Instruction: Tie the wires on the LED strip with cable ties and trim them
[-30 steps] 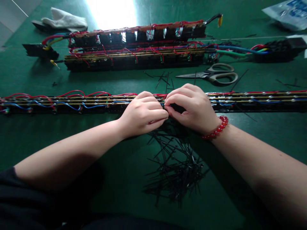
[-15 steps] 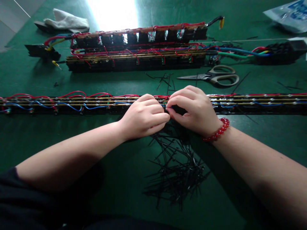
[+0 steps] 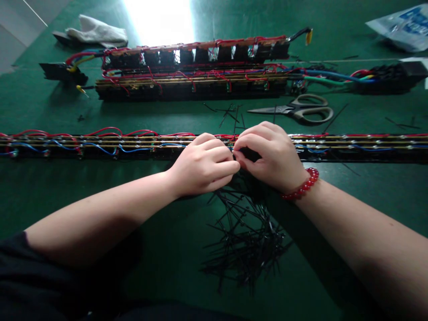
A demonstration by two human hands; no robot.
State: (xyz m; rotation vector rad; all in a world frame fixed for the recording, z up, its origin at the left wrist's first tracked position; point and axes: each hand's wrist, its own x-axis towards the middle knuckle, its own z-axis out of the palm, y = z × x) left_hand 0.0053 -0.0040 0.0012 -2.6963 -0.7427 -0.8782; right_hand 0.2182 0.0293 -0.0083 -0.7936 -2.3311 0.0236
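A long black strip (image 3: 100,147) with brass rails and red and blue wires runs across the green table. My left hand (image 3: 203,165) and my right hand (image 3: 270,154) meet at its middle, both curled with fingertips pinched together at the strip's near edge. What they pinch is hidden by the fingers. A red bead bracelet (image 3: 301,187) circles my right wrist. A loose heap of black cable ties (image 3: 245,236) lies on the table just below my hands.
Two more wired strips (image 3: 190,71) lie side by side farther back. Scissors (image 3: 297,110) rest to their right, with cut tie ends nearby. A white cloth (image 3: 96,31) sits at the back left, a plastic bag (image 3: 401,24) at the back right.
Both hands stay pinched at the strip's middle with only slight finger movement. The view has shifted a little downward.
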